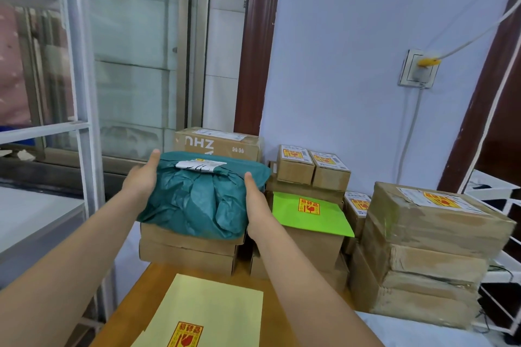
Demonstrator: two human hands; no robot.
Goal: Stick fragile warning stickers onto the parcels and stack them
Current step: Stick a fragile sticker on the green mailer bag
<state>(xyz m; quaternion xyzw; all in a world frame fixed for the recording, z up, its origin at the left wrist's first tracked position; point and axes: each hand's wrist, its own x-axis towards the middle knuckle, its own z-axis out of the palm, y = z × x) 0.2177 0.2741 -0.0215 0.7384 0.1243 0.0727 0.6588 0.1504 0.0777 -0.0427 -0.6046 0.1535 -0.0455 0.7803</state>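
Observation:
A crumpled teal plastic parcel (pixel 197 197) with a white label on top sits on a stack of two flat cardboard boxes (pixel 189 248). My left hand (pixel 142 177) holds its left side and my right hand (pixel 255 200) holds its right side; most fingers are hidden behind the bag. A yellow backing sheet (pixel 214 310) with one red-and-yellow fragile sticker (pixel 186 334) lies on the wooden table (pixel 127 304) near me. To the right, a green envelope (pixel 307 214) and several cardboard boxes (pixel 434 234) carry fragile stickers.
A larger carton (pixel 220 144) printed with letters stands behind the teal parcel by a glass door. Two small boxes (pixel 313 166) sit on a stack against the blue wall. A wall socket (pixel 420 67) with a cable hangs above. White shelving (pixel 496 248) stands at right.

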